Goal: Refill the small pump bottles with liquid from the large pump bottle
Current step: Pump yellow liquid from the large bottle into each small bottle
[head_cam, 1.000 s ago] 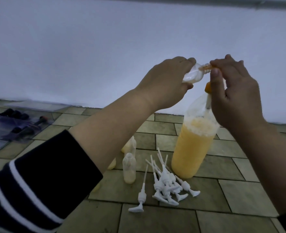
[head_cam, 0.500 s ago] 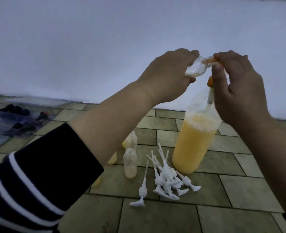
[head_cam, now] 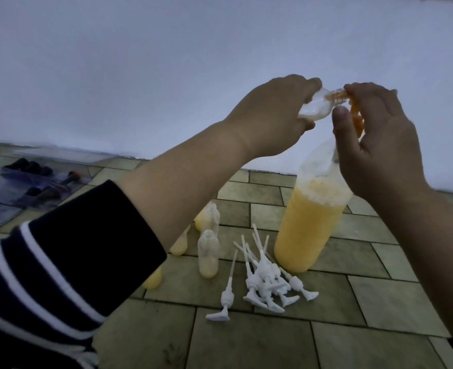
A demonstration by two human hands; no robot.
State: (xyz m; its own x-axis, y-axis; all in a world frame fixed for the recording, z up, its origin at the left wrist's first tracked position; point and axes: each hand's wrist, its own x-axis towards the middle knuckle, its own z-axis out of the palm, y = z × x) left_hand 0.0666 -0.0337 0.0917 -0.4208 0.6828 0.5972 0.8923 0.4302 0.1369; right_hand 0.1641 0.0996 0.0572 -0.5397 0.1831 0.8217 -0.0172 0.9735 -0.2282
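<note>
My left hand (head_cam: 270,113) grips a small clear bottle (head_cam: 132,106), tilted on its side with its neck pointing right. That neck meets the orange pump head (head_cam: 355,115) of the large bottle (head_cam: 310,222), which stands on the tiled floor holding yellow liquid with foam on top. My right hand (head_cam: 379,145) curls round the orange pump head, thumb in front. Orange liquid shows in the small bottle's neck. Several other small bottles (head_cam: 208,253) stand on the floor below my left forearm, some partly hidden by it.
A pile of white pump tops (head_cam: 265,280) with long tubes lies on the tiles in front of the large bottle. At far left a clear plastic tray (head_cam: 33,182) holds dark items. A white wall rises behind.
Both hands and the small bottle stay at the pump head. My right thumb has lifted off, baring more of the orange pump. The view has shifted slightly.
</note>
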